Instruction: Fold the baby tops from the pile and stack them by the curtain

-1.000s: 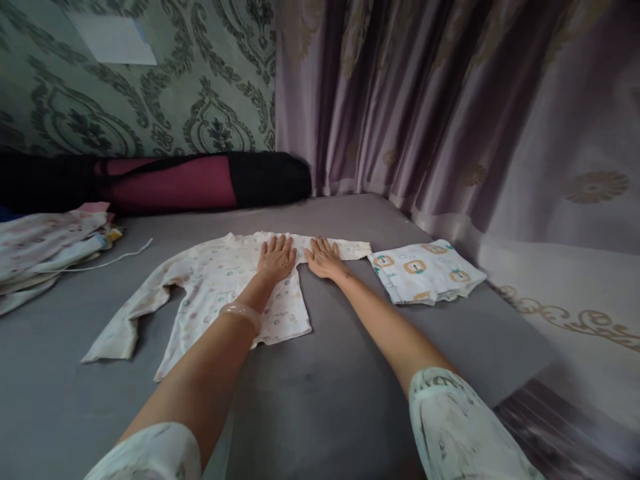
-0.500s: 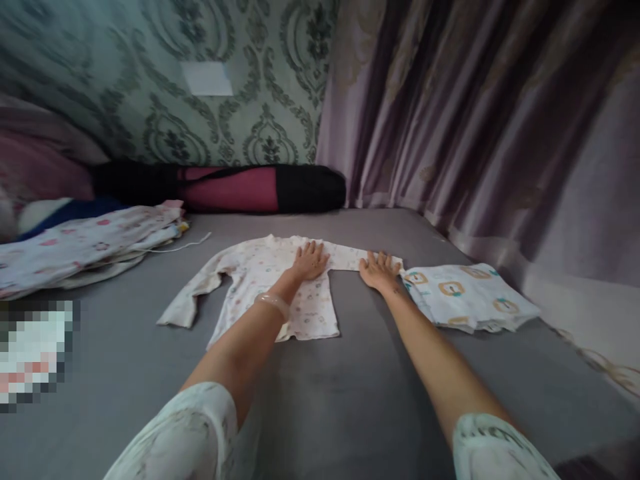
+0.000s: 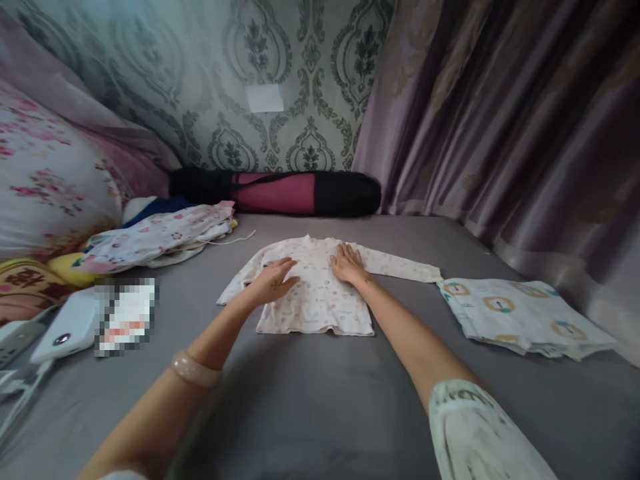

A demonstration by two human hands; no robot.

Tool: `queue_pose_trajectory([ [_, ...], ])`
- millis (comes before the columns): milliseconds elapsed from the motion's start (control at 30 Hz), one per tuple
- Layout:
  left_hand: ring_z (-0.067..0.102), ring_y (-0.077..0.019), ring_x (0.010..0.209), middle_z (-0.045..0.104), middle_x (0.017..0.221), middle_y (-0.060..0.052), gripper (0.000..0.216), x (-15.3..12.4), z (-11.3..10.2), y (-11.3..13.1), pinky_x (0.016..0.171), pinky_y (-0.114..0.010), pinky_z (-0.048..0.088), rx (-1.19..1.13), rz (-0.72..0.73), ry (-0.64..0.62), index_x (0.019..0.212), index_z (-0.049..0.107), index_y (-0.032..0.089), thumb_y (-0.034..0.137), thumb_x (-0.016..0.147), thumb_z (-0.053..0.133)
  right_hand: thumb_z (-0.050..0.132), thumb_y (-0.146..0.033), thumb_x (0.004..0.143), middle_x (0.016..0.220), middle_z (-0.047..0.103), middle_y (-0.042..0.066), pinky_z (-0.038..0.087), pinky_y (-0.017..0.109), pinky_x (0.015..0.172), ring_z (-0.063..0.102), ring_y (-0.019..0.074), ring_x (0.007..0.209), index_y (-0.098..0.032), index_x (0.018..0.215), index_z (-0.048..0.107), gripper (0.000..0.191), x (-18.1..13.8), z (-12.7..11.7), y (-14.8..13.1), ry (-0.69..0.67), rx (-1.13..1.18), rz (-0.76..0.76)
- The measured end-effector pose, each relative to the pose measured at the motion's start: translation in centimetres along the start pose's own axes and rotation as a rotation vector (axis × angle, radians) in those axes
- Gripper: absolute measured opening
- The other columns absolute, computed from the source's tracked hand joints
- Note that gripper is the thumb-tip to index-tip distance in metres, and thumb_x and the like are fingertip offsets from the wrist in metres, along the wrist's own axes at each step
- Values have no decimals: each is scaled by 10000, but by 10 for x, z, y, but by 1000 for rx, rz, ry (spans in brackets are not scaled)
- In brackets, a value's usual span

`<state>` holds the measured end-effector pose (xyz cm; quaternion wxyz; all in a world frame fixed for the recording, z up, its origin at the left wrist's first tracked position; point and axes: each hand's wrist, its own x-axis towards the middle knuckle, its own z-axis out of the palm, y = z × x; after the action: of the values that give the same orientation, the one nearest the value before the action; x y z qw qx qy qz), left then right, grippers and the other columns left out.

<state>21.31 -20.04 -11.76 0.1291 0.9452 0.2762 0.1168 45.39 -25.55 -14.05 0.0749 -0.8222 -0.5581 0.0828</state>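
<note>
A small white long-sleeved shirt (image 3: 315,300) with a faint print lies spread on the grey bed sheet (image 3: 300,400), its collar away from me. My right hand (image 3: 349,263) rests on its upper right chest, fingers stretched out and palm down. Near the left armpit is my left hand (image 3: 275,280), thumb and fingers apart, holding nothing; I cannot tell whether it touches the cloth. The right sleeve reaches out straight, its cuff by a folded white cloth (image 3: 525,313) with orange and teal figures. The left sleeve slants down toward me, partly behind my left hand.
A pile of folded clothes (image 3: 165,237) lies at left, beside a flowered pillow (image 3: 50,180). Closer on that side are a white power bank (image 3: 73,323) with a cable and a blurred-out item (image 3: 127,317). A long black-and-red bag (image 3: 280,193) lies along the wall; curtains (image 3: 450,133) hang at right.
My right hand has moved from the right sleeve's cuff to the chest. My left hand has shifted from the chest to the left armpit area. The view has turned left.
</note>
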Motion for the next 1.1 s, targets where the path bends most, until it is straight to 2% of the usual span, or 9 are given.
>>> queue_pose_trajectory([
  [167,565,-234,1162,559,1327,-136,479,-38,-26,-28,963,-321,453,-83,-148,78,1269,550,170,418,879,423,173,-506,981,1592,150,134,73,595,1131,93,329,1452,-154,1526,196,649,20,13,-1,40,-14,82],
  [267,608,-243,1057,641,1172,-132,469,-54,-35,-50,902,-320,471,-48,-386,137,1222,592,163,424,862,442,152,-517,978,1592,151,135,70,615,1122,90,329,1452,-163,1527,195,655,24,17,3,48,-26,77],
  [367,635,-244,959,677,1071,-137,458,-65,-40,-71,828,-308,481,-24,-618,137,1191,613,130,391,844,466,150,-521,973,1595,135,138,67,615,1123,78,327,1455,-162,1531,182,665,25,16,4,24,-26,82],
  [467,650,-226,883,699,1026,-123,402,-74,-45,-84,749,-274,477,-56,-749,100,1099,651,134,381,825,492,187,-505,969,1589,149,154,85,625,1116,98,334,1452,-159,1527,192,656,26,12,3,-6,-25,89],
  [567,651,-198,813,717,942,-86,306,-80,-50,-85,670,-236,454,-117,-792,40,942,686,166,382,796,526,262,-423,967,1569,193,189,92,612,1120,146,325,1442,-119,1500,250,614,26,6,-8,61,-65,57],
  [667,639,-184,751,713,838,-60,263,-80,-53,-79,604,-223,424,-191,-806,0,834,682,182,406,769,562,277,-322,966,1542,271,181,110,576,1132,200,292,1427,-105,1455,325,538,26,5,-32,159,-64,-89],
  [833,620,-183,703,684,733,-39,237,-75,-48,-74,542,-221,395,-252,-857,-2,768,654,182,399,672,660,248,-242,968,1537,318,115,164,519,1143,228,230,1422,-158,1437,350,487,38,18,-81,46,44,-310],
  [967,592,-174,659,629,622,-8,218,-72,-40,-78,509,-219,365,-280,-873,-20,687,634,190,391,621,685,246,-209,967,1516,354,108,219,472,1129,261,212,1408,-176,1416,378,470,54,30,-109,23,84,-360],
  [1100,538,-149,586,564,556,19,190,-70,-40,-83,488,-225,335,-363,-860,-60,635,608,192,368,614,675,247,-203,964,1435,455,123,266,438,1098,340,219,1361,-174,1354,450,441,64,38,-122,27,121,-341],
])
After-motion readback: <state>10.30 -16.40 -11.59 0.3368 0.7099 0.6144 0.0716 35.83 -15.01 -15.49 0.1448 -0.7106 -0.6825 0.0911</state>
